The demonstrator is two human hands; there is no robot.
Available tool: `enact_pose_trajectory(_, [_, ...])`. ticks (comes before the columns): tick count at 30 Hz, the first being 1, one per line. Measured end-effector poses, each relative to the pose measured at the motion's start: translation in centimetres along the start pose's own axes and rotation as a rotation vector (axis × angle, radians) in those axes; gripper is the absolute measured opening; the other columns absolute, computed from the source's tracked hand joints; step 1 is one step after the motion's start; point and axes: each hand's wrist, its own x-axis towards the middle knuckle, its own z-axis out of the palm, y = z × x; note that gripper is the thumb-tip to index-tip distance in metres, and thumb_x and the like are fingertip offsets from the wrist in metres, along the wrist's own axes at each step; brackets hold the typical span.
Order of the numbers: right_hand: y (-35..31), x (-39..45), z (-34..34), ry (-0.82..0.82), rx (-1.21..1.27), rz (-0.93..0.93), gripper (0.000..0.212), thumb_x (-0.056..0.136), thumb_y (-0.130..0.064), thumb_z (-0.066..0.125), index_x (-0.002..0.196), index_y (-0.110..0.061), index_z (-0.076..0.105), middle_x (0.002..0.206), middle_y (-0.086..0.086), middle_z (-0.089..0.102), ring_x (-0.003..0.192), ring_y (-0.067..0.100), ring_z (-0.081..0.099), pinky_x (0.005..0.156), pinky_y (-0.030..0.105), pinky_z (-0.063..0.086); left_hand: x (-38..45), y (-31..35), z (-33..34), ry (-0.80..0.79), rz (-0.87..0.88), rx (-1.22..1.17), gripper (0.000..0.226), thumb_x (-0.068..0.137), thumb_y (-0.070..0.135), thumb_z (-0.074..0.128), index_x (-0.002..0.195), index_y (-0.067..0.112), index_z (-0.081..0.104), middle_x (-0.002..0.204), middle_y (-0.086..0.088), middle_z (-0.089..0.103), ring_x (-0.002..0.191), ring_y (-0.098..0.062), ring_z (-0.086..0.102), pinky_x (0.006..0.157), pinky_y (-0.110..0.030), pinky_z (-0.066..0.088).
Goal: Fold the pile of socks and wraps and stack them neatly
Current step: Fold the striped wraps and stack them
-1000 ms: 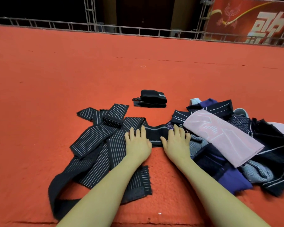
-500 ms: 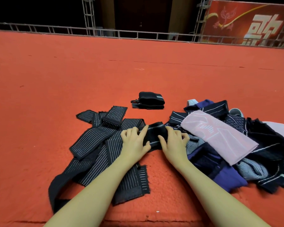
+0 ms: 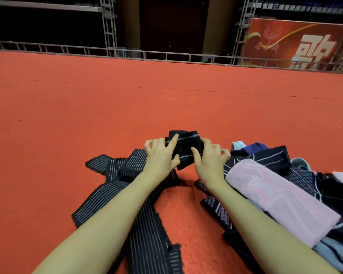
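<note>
A folded black wrap with thin grey stripes is held just above the red carpet, between both hands. My left hand grips its left side, index finger laid across the top. My right hand pinches its right side with thumb and curled fingers. A black edge right behind it may be the earlier folded piece; I cannot tell. Long black pinstriped wraps lie spread under my left forearm. The unfolded pile sits at the right, topped by a pink cloth.
In the pile are dark patterned socks, a purple piece and grey cloth. Bare carpet stretches far ahead and to the left. A metal truss railing and a red banner close off the far edge.
Both hands went from lying flat on the black wrap to gripping it, then lifted the folded piece forward off the carpet. The view has tilted upward.
</note>
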Motion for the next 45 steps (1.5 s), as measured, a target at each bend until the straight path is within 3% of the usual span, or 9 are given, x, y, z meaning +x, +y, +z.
enact_pose_trajectory(2, [0.6, 1.2, 1.3, -0.020, 0.002, 0.023, 0.032, 0.095, -0.029, 0.054, 0.122, -0.012, 0.054, 0.095, 0.000, 0.061, 0.106, 0.025, 0.049, 0.091, 0.036, 0.015, 1.3, -0.9, 1.5, -0.013, -0.009, -0.009, 0.065, 0.071, 0.020, 0.079, 0.130, 0.008, 0.056, 0.086, -0.020, 0.054, 0.089, -0.039, 0.056, 0.091, -0.056, 0.030])
enact_pose_trajectory(5, [2.0, 1.3, 3.7, -0.161, -0.063, 0.069, 0.030, 0.097, -0.033, 0.049, 0.120, -0.013, 0.052, 0.098, 0.001, 0.059, 0.109, 0.023, 0.045, 0.090, 0.036, 0.014, 1.4, -1.7, 3.6, -0.226, -0.087, 0.061, 0.065, 0.090, 0.036, 0.057, 0.148, 0.021, 0.031, 0.115, -0.015, 0.051, 0.116, -0.033, 0.043, 0.104, -0.045, 0.011])
enact_pose_trajectory(11, [4.6, -1.0, 7.3, -0.328, -0.198, 0.102, 0.029, 0.097, -0.034, 0.044, 0.121, -0.018, 0.049, 0.104, 0.001, 0.060, 0.110, 0.025, 0.043, 0.094, 0.039, 0.017, -0.9, -2.1, 7.5, -0.397, -0.212, 0.098, 0.060, 0.096, 0.046, 0.034, 0.151, 0.029, 0.015, 0.133, -0.011, 0.049, 0.129, -0.033, 0.031, 0.105, -0.043, 0.012])
enact_pose_trajectory(15, [4.8, -1.2, 7.8, -0.335, -0.309, 0.069, 0.035, 0.095, -0.034, 0.049, 0.125, -0.016, 0.051, 0.104, 0.003, 0.063, 0.106, 0.029, 0.048, 0.091, 0.041, 0.018, -1.9, -0.7, 8.4, -0.312, -0.202, 0.083, 0.056, 0.097, 0.040, 0.040, 0.149, 0.022, 0.027, 0.124, -0.020, 0.052, 0.123, -0.035, 0.039, 0.101, -0.043, 0.010])
enact_pose_trajectory(21, [5.0, -2.0, 7.8, -0.175, -0.331, -0.035, 0.027, 0.083, -0.027, 0.070, 0.102, -0.010, 0.061, 0.071, 0.004, 0.065, 0.082, 0.031, 0.062, 0.082, 0.041, 0.023, -2.3, -0.7, 8.3, -0.134, -0.087, 0.017, 0.053, 0.069, 0.020, 0.080, 0.119, 0.012, 0.064, 0.078, -0.016, 0.055, 0.077, -0.039, 0.057, 0.086, -0.051, 0.034])
enact_pose_trajectory(25, [4.2, -1.2, 6.2, -0.030, -0.266, -0.091, 0.027, 0.080, -0.023, 0.075, 0.099, -0.010, 0.062, 0.064, 0.001, 0.062, 0.073, 0.025, 0.064, 0.083, 0.040, 0.023, -1.3, -0.4, 6.2, -0.035, -0.057, 0.046, 0.055, 0.068, 0.020, 0.080, 0.120, 0.016, 0.064, 0.087, -0.015, 0.057, 0.085, -0.037, 0.057, 0.087, -0.044, 0.024])
enact_pose_trajectory(31, [3.3, 2.8, 5.2, 0.121, -0.232, -0.075, 0.032, 0.089, -0.035, 0.045, 0.102, -0.012, 0.062, 0.066, 0.000, 0.064, 0.072, 0.023, 0.065, 0.085, 0.040, 0.022, 3.8, -0.8, 4.0, 0.051, -0.020, 0.037, 0.046, 0.073, 0.026, 0.063, 0.118, 0.018, 0.065, 0.085, -0.013, 0.057, 0.091, -0.039, 0.054, 0.087, -0.041, 0.021])
enact_pose_trajectory(37, [4.1, 8.3, 6.7, -0.012, -0.194, 0.001, 0.031, 0.098, -0.033, 0.046, 0.120, -0.013, 0.056, 0.090, 0.006, 0.069, 0.096, 0.026, 0.061, 0.095, 0.043, 0.015, 9.7, -1.7, 5.0, -0.058, -0.042, 0.030, 0.047, 0.088, 0.030, 0.052, 0.135, 0.026, 0.049, 0.109, -0.009, 0.051, 0.117, -0.033, 0.035, 0.096, -0.039, 0.010])
enact_pose_trajectory(45, [6.8, 11.8, 11.5, -0.181, -0.280, 0.101, 0.033, 0.100, -0.038, 0.036, 0.120, -0.016, 0.051, 0.097, 0.004, 0.067, 0.104, 0.022, 0.057, 0.098, 0.040, 0.010, 14.4, -4.5, 10.8, -0.261, -0.075, -0.009, 0.046, 0.089, 0.040, 0.048, 0.135, 0.035, 0.045, 0.115, -0.006, 0.050, 0.122, -0.029, 0.028, 0.100, -0.040, 0.008])
